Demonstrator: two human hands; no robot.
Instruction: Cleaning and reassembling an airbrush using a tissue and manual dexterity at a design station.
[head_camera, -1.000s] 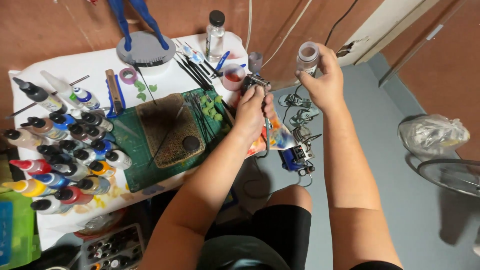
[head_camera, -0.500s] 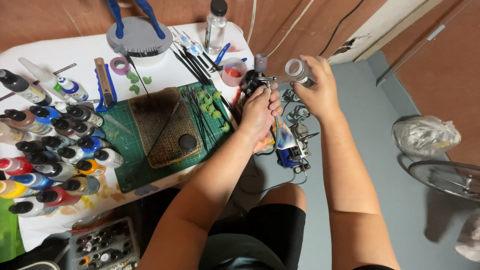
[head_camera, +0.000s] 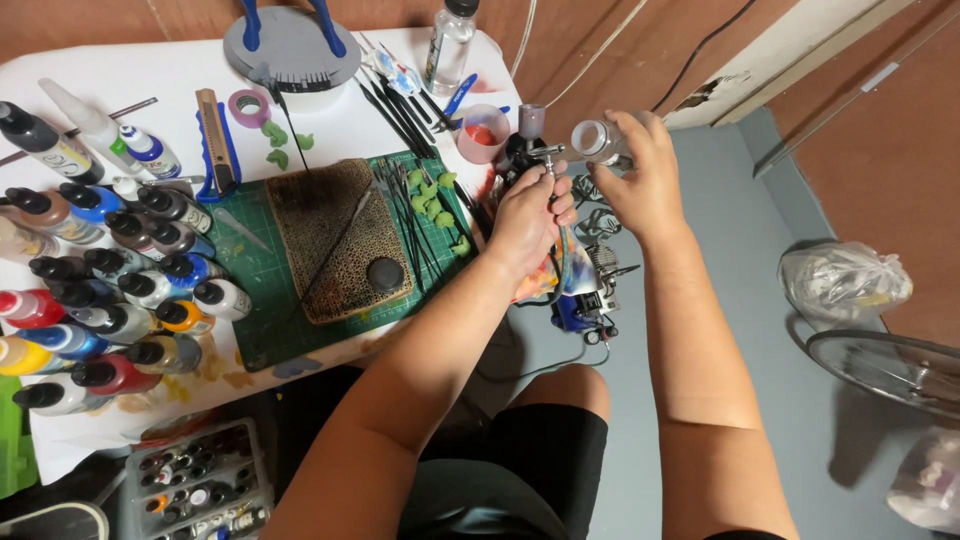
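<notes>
Leftmost, your paint bottles (head_camera: 110, 290) stand crowded in rows along the edge of the white table (head_camera: 150, 70), dark caps up, with colours from red and yellow to blue. Below the table edge sits a grey tray of small pots (head_camera: 195, 485). Next to the bottles lies the green cutting mat (head_camera: 255, 320), and on it a brown mesh-patterned pad (head_camera: 335, 240) with a round black cap (head_camera: 385, 273) resting near its lower right corner. Small green bits (head_camera: 435, 200) and thin black brushes (head_camera: 405, 215) lie across the mat's right part. At the top a grey round base with blue legs (head_camera: 290, 45) stands near a clear bottle (head_camera: 448, 45), and a pink cup (head_camera: 482, 130) sits just beside the mat's far corner.

Your left hand (head_camera: 530, 220) is curled tight around the airbrush (head_camera: 530, 155), its fingers wrapped on the body at the table's right edge, the tool's cup pointing up. Just to the right, your right hand (head_camera: 645, 185) pinches a small clear jar (head_camera: 598, 140) between thumb and fingers, held close beside the airbrush but not touching it. Beneath both hands a blue holder with metal parts (head_camera: 585, 300) stands over the grey floor. Far right, a plastic bag (head_camera: 845, 280) lies beside a fan's wire guard (head_camera: 890, 365).
</notes>
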